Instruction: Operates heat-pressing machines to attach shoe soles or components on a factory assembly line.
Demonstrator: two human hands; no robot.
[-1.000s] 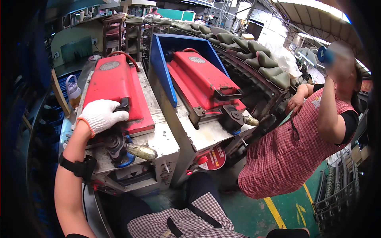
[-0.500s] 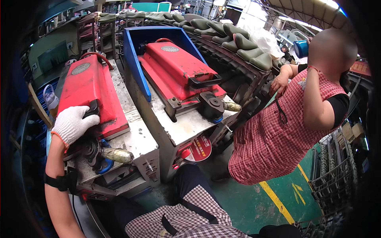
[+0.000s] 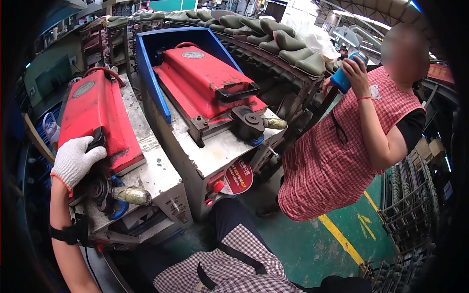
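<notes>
My left hand (image 3: 77, 160), in a white knit glove, is closed round the black handle (image 3: 99, 138) at the near end of a red machine cover (image 3: 90, 110). The cover lies lowered on a worn pale metal machine bed (image 3: 159, 168). Just below the glove are a dark clamp fitting (image 3: 101, 191) and a lever grip wrapped in yellowish tape (image 3: 132, 195). My right hand is outside the picture.
A second machine with a red cover (image 3: 202, 80) and blue side guard (image 3: 156, 88) stands to the right. Behind it, green boot-shaped pieces (image 3: 298, 53) fill a rack. A person in a red checked apron (image 3: 327, 161) holds a blue bottle (image 3: 348, 73). Metal racks (image 3: 408, 205) stand far right.
The other person has brought the blue bottle down and leftward, away from the head. My view has shifted slightly; my left hand stays on the handle.
</notes>
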